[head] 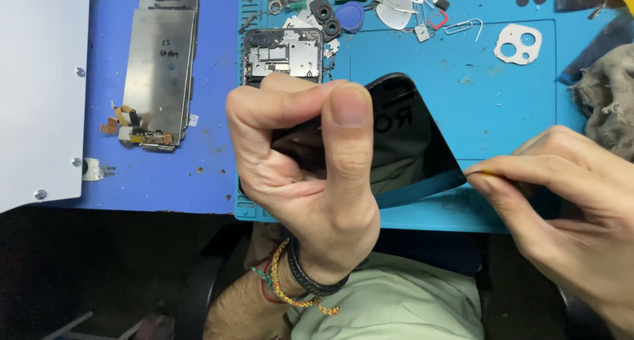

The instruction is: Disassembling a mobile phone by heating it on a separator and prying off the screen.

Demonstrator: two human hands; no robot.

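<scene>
My left hand [300, 161] grips a black phone screen panel [409, 142], thumb pressed on its glossy face, holding it tilted above the blue work mat [515, 95]. My right hand [561, 194] pinches a thin yellowish tool [487, 173] whose tip meets the panel's lower right corner edge. Just behind my left hand, an opened phone body [284, 52] with bare metal shields lies on the mat, partly hidden by my fingers.
A detached display with flex cables [158, 69] lies on the blue surface at left. A white panel [39, 89] fills the far left. Small parts, a paper clip [462, 28], a white camera bezel [519, 44] and a grey rag [611, 95] sit on the mat.
</scene>
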